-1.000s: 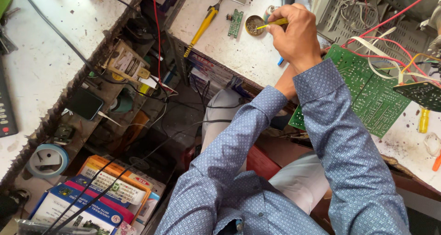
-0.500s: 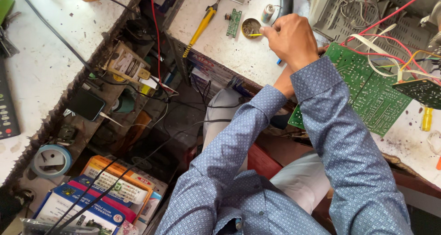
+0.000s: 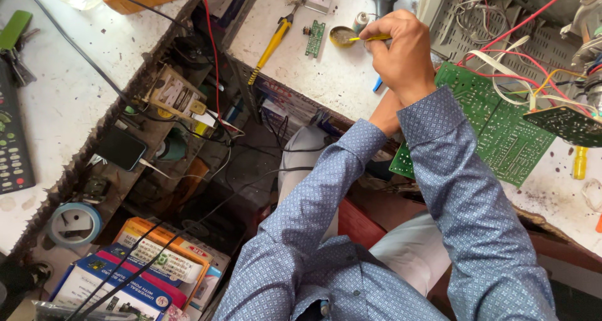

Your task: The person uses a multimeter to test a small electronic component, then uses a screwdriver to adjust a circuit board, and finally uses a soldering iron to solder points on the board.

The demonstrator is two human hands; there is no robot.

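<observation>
Hand, right (image 3: 404, 54), grips yellow tool (image 3: 370, 38) at small tin (image 3: 342, 36); left hand (image 3: 384, 112) grip unclear.

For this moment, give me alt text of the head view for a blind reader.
The right hand holds a thin yellow tool tip-first over a small round tin on a white workbench. The left hand is hidden behind it; a green circuit board lies alongside.

Bright, even daylight; white tabletop (image 3: 326, 76) nearly blown out at upper left and top centre. Soft shadows only, darkest in the shelf gap at centre left. Sharp focus overall, slight wide-angle stretch at the frame edges.
</observation>
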